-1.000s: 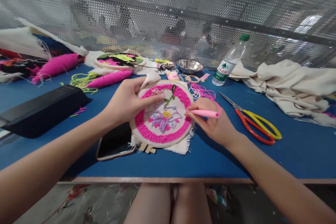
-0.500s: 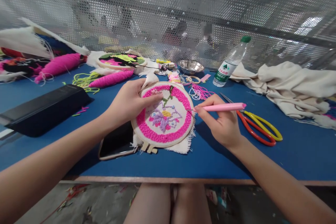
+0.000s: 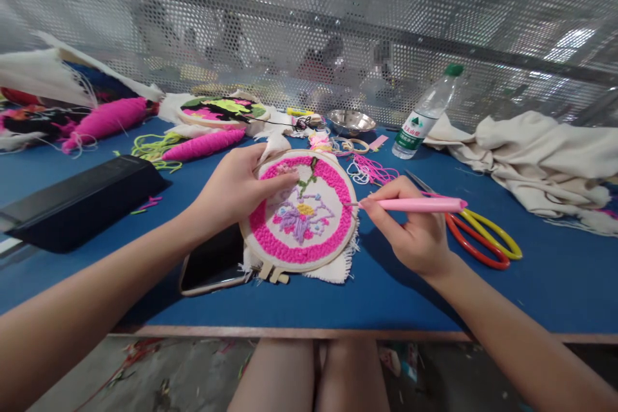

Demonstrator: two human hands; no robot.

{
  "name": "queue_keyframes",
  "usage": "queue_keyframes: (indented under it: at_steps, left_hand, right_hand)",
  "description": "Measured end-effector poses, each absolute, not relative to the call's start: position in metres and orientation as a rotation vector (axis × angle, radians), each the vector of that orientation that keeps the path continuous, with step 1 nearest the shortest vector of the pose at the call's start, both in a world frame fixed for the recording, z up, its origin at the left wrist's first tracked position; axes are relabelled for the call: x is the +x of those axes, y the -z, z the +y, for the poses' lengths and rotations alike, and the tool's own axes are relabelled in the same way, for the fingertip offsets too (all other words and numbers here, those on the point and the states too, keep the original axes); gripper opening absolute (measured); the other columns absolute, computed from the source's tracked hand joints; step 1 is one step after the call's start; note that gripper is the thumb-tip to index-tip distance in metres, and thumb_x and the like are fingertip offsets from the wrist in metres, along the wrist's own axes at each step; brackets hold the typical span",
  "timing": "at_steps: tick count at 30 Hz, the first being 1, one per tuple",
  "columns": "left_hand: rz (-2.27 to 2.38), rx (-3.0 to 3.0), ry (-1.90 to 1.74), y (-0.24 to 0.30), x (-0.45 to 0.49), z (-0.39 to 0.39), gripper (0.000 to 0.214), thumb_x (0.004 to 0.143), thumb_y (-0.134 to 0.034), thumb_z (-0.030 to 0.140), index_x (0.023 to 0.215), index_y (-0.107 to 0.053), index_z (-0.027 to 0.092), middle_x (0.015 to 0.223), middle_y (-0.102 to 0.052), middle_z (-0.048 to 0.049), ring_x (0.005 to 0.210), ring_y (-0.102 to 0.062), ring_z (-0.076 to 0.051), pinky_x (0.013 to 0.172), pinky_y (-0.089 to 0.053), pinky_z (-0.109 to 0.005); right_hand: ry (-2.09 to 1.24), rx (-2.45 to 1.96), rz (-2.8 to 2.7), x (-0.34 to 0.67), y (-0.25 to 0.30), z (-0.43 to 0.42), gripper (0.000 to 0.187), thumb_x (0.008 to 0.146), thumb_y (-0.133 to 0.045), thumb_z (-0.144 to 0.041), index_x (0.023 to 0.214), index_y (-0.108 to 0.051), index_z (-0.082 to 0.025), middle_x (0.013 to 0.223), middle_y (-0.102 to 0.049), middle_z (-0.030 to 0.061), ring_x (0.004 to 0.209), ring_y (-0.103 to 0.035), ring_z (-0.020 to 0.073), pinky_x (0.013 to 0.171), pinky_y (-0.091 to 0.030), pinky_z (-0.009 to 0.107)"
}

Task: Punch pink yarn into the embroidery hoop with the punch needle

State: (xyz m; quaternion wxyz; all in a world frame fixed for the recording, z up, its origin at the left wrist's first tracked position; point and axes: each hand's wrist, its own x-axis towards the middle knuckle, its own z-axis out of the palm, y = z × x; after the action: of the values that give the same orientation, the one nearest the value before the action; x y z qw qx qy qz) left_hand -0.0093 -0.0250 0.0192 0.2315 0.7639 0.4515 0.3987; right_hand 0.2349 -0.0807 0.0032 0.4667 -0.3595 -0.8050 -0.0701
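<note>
A round embroidery hoop (image 3: pixel 299 212) with white cloth, a thick pink yarn ring and a purple flower lies on the blue table (image 3: pixel 338 299). My left hand (image 3: pixel 236 187) grips its upper left rim, the thumb lying on the pink ring. My right hand (image 3: pixel 410 228) pinches a pink punch needle (image 3: pixel 418 205), held almost level, with its tip at the hoop's right edge. Pink yarn trails back from the needle.
A phone (image 3: pixel 212 264) lies partly under the hoop. Red-and-yellow scissors (image 3: pixel 476 232) lie just right of my right hand. Farther back are a water bottle (image 3: pixel 422 117), a steel bowl (image 3: pixel 351 121), pink yarn skeins (image 3: pixel 203 144), a second hoop (image 3: pixel 222 111), a black case (image 3: pixel 77 199) and beige cloth (image 3: pixel 535 154).
My right hand has drawn back to the right and turned the needle from pointing over the cloth to lying level at the hoop's right edge. The left hand stays on the hoop.
</note>
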Motion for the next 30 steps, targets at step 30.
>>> queue_keyframes:
  at_steps: [30]
  left_hand:
    - [1.257, 2.207, -1.176, -0.021, -0.008, -0.03, 0.035, 0.075, -0.069, 0.047, 0.089, -0.069, 0.015, 0.07, -0.064, 0.002, 0.065, -0.056, -0.015, 0.057, -0.041, -0.023]
  right_hand:
    - [0.17, -1.198, -2.248, 0.222, 0.006, -0.072, 0.019, 0.093, -0.051, -0.029, 0.077, -0.054, -0.018, 0.074, -0.062, 0.004, 0.069, -0.056, 0.0165, 0.064, -0.041, 0.03]
